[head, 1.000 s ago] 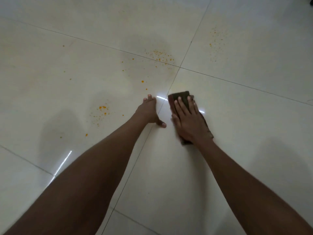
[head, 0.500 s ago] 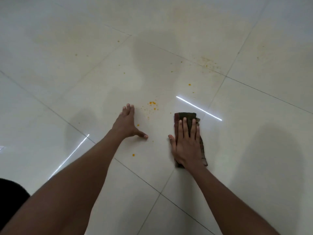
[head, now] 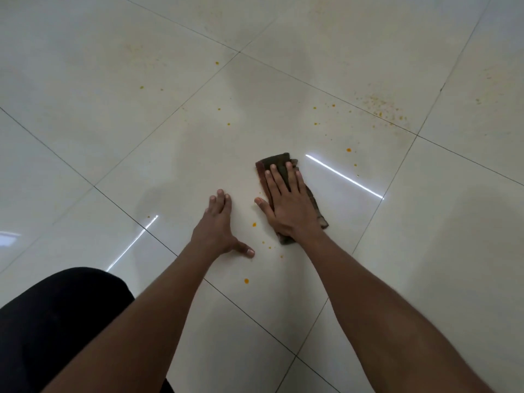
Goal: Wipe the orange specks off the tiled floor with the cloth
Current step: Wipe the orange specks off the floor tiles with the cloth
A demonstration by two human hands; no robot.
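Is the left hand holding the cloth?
No, the left hand rests flat on the bare floor, while the right hand presses the cloth.

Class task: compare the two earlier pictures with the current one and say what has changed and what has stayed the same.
The right hand has slid the cloth leftwards across the tiled floor, over the cluster of orange specks that lay between the hands; only a few remain there. A dark-clothed knee has come into view. Unchanged: right hand flat on the cloth, left hand braced open on the floor.
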